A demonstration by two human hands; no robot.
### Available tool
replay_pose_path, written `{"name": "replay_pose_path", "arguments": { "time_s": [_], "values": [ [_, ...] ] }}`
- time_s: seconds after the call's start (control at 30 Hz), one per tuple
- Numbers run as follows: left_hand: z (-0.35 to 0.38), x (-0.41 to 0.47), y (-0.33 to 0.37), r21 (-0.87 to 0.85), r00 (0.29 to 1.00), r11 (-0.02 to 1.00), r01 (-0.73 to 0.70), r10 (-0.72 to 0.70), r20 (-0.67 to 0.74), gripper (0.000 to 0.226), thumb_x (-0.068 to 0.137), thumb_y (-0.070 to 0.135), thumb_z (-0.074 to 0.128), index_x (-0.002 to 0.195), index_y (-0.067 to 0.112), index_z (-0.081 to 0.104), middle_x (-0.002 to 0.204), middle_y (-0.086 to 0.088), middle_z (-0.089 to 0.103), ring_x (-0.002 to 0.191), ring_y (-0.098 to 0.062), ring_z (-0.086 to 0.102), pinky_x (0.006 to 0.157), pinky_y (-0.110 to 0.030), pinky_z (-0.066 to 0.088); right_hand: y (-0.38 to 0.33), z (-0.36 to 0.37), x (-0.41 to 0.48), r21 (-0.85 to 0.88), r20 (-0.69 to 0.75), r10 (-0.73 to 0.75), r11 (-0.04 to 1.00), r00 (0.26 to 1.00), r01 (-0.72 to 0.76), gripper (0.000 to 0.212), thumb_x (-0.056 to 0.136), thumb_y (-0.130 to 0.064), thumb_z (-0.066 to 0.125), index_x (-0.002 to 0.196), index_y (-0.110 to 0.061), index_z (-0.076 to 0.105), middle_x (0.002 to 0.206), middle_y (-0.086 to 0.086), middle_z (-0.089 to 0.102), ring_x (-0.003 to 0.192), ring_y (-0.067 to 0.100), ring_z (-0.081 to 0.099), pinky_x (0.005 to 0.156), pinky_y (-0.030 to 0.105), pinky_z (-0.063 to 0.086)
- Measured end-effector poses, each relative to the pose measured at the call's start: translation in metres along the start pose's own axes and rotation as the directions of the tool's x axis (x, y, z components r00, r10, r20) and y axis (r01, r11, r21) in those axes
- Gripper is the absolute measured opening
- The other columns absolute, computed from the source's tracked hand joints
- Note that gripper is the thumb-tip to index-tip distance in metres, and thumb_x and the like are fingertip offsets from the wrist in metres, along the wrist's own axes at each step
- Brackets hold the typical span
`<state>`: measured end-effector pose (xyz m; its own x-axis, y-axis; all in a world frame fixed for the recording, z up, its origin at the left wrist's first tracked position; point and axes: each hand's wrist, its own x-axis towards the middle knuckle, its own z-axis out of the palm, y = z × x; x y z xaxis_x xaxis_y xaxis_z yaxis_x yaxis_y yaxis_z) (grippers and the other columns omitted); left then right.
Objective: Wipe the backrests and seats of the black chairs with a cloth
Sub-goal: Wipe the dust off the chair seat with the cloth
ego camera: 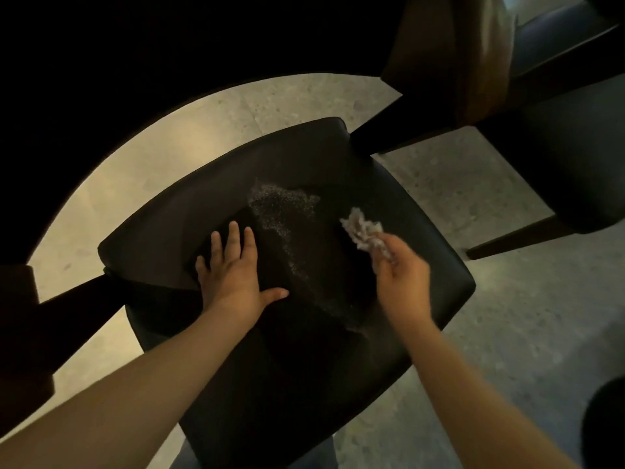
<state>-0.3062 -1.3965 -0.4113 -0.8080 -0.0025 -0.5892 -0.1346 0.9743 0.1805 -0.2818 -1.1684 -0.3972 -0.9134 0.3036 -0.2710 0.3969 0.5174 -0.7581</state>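
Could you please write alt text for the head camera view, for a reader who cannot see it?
Seen from above, a person's right hand holds a crumpled pale cloth at the seat of a black chair, while the left hand rests flat on it. A pale speckled patch marks the seat between them.

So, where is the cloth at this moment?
Head view, right of centre: the right hand holds the cloth over the chair seat, beside the pale speckles.

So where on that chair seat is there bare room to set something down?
Bare seat lies left of the left hand and along the near edge, below both hands. The middle is crowded: a speckled patch sits between that hand and the right hand gripping the cloth.
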Motion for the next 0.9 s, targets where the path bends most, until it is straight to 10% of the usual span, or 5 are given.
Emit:
{"name": "replay_pose_path", "arguments": {
  "time_s": [0.23, 0.47, 0.9],
  "values": [
    [0.022, -0.039, 0.009, 0.014, 0.995, 0.997, -0.077, 0.075, 0.072, 0.113, 0.077, 0.068, 0.062, 0.155, 0.024, -0.008, 0.160, 0.000, -0.025, 0.147, -0.027, -0.022, 0.121, -0.052, 0.002, 0.019, -0.026, 0.051, -0.130, -0.101, 0.107, 0.984, 0.989, -0.120, 0.041, 0.099, -0.007, 0.046, 0.137, -0.021, 0.052, 0.135, 0.002, 0.057, 0.124, 0.019, 0.053, 0.104, 0.028, 0.040],
    [0.025, -0.035, 0.012, 0.075, 0.992, 0.995, -0.065, 0.056, 0.113, 0.112, 0.080, 0.065, 0.062, 0.154, 0.022, -0.010, 0.158, -0.002, -0.030, 0.145, -0.030, -0.025, 0.120, -0.054, 0.002, 0.010, 0.009, -0.024, -0.083, 0.053, -0.115, 0.989, 0.992, 0.120, 0.029, 0.097, -0.012, 0.052, 0.115, -0.032, 0.061, 0.114, -0.016, 0.061, 0.102, -0.003, 0.056, 0.094, 0.021, 0.046],
    [0.029, -0.033, 0.017, 0.139, 0.993, 0.990, -0.023, 0.007, 0.116, 0.113, 0.080, 0.065, 0.063, 0.154, 0.021, -0.010, 0.158, -0.004, -0.030, 0.145, -0.032, -0.025, 0.120, -0.055, 0.002, 0.035, -0.020, 0.005, -0.104, -0.181, 0.150, 0.980, 0.972, -0.170, 0.032, 0.099, -0.014, 0.047, 0.128, -0.024, 0.056, 0.125, -0.002, 0.060, 0.119, 0.014, 0.054, 0.111, 0.042, 0.038]
  ]
}}
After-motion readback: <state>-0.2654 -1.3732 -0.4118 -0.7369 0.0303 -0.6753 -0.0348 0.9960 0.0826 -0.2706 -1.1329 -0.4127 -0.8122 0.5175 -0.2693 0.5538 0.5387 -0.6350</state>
